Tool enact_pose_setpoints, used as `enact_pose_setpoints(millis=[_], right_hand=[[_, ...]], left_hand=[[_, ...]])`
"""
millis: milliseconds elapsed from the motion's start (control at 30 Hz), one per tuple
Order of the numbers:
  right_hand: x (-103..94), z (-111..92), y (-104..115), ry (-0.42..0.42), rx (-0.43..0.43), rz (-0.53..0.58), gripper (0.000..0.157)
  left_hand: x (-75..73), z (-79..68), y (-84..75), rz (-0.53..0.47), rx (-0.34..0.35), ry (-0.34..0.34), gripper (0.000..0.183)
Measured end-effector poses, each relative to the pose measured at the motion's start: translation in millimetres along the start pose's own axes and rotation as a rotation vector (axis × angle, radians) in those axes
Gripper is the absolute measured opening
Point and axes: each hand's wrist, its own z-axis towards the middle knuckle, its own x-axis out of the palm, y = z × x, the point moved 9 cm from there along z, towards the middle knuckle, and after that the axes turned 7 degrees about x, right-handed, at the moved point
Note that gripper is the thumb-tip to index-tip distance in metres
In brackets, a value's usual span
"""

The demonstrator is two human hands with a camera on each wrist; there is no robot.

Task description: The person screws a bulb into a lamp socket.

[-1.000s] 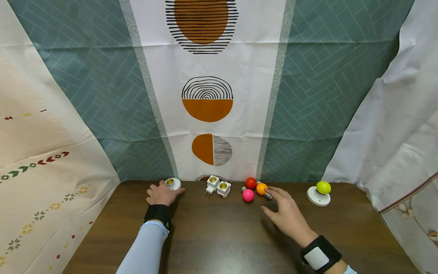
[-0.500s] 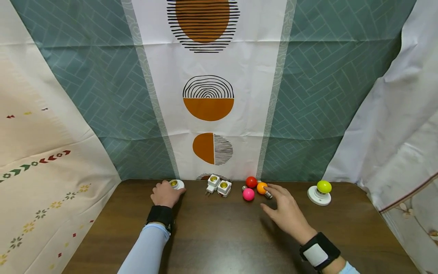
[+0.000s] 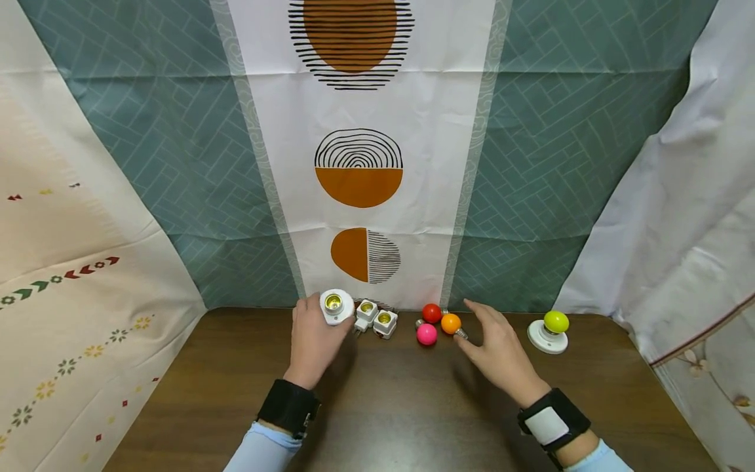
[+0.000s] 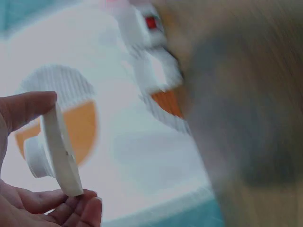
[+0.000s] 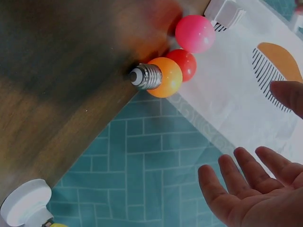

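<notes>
My left hand (image 3: 316,341) grips a round white lamp holder (image 3: 337,307) by its rim, lifted off the table and tilted so its brass socket faces me. In the left wrist view the thumb and fingers pinch the lamp holder (image 4: 61,151) at opposite edges. My right hand (image 3: 501,351) hovers with fingers spread and nothing in them, beside an orange bulb (image 3: 451,323). Against that bulb lie a red bulb (image 3: 431,313) and a pink bulb (image 3: 426,334); the right wrist view shows the orange bulb's metal screw base (image 5: 147,76).
Two square white plug sockets (image 3: 367,311) sit mid-table at the back, just right of the left hand. On the right stands another white lamp holder (image 3: 546,341) with a yellow-green bulb (image 3: 556,321) in it. A cloth (image 3: 360,196) hangs behind the brown table (image 3: 389,406).
My left hand has raised the lamp holder from the table and carried it right, towards the plug sockets. My right hand has drawn slightly away from the orange bulb, its fingers spread wider.
</notes>
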Motion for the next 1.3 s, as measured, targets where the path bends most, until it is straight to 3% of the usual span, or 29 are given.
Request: enact_pose_setpoints(millis=[267,500,833,1067,1300], right_hand=[[2.9,4,-1,-0.007,0.004,-0.012,0.067],[13.7,9,-4,0.004,0.003,-0.026,0.065],[31.3,23,-12,0.049,0.016,-0.063,0.065],[55.1,37,-24,0.073,0.023,-0.144,0.055],[75.6,41,-37,0.131,0.022,-0.212,0.061]], left_hand=[[-1.2,-27.6,-61.3,-0.137,0.147,-0.044,0.071],[26.5,-59.5,-95.8,-0.185,0.205,0.073,0.079],[53.6,-91.1,-120.3,-0.226,0.218,0.202,0.077],[61.1,-99.6,-124.0,-0.215,0.217,0.252,0.077],[66.9,-104.3,-123.5,-0.2,0.201,0.303,0.078]])
